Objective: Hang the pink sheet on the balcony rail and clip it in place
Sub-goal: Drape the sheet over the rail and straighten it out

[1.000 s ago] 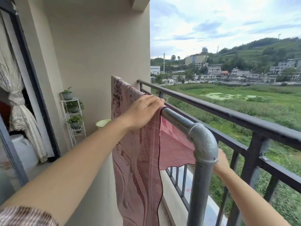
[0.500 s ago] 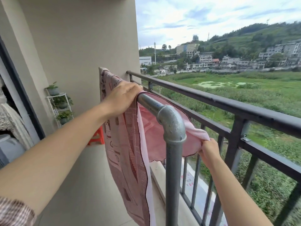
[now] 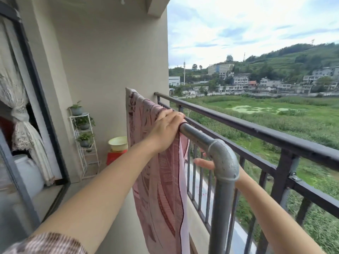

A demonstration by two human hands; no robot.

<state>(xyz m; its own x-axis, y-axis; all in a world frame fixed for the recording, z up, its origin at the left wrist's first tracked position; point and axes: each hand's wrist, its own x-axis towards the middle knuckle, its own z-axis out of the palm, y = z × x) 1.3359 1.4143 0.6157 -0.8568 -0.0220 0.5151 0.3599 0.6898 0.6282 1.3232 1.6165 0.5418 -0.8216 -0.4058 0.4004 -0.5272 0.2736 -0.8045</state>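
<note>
The pink sheet [image 3: 157,171] hangs over the grey pipe [image 3: 194,133], which runs from the middle of the view towards 11 o'clock. The cloth falls down on the near side almost to the bottom edge of the view, and its dark hem runs down the right border. The left hand [image 3: 166,129] lies flat on top of the sheet where it crosses the pipe, with the fingers stretched out and together, pressing the cloth on the pipe and not closed around it.

The right hand [image 3: 205,163] is lower, at about 4 o'clock from the left hand, behind the pipe elbow [image 3: 224,161]. Only some fingers show, and they seem to be stretched out. It is hard to say if they touch the far side of the sheet, because the elbow hides most of the hand.

The black balcony rail [image 3: 256,129] runs just beside the pipe on the outer side. At 9 o'clock from the sheet stands a white plant shelf [image 3: 88,151] with pots. Near it a yellow basin [image 3: 118,143] sits on a red stool [image 3: 114,156].
</note>
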